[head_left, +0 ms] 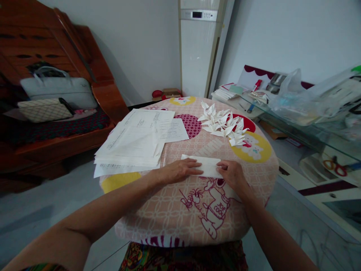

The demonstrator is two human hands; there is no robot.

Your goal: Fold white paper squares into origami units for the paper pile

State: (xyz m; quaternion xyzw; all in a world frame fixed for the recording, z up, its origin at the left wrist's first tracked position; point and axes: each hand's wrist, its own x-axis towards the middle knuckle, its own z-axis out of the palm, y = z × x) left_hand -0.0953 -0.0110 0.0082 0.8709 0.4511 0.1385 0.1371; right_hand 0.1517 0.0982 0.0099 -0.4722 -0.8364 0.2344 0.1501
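A folded white paper (209, 166) lies flat on the round table (175, 210) with its patterned cloth. My left hand (183, 170) rests on the paper's left end, its fingers stretched out over it. At the paper's right end my right hand (231, 174) has its fingers pinched on the edge. Beyond the hands, toward the right back, sits a cluster of folded white paper cranes (225, 122). To the left is a thick stack of printed sheets (132, 139), with a smaller printed sheet (176, 130) overlapping its right side.
A glass-topped cabinet (324, 139) at the right holds plastic bags (296, 101), papers and a red marker (257, 85); scissors (335, 165) lie on its lower shelf. A wooden bench (104, 94) with a grey bag (59, 90) stands left. A white upright unit (197, 56) is behind.
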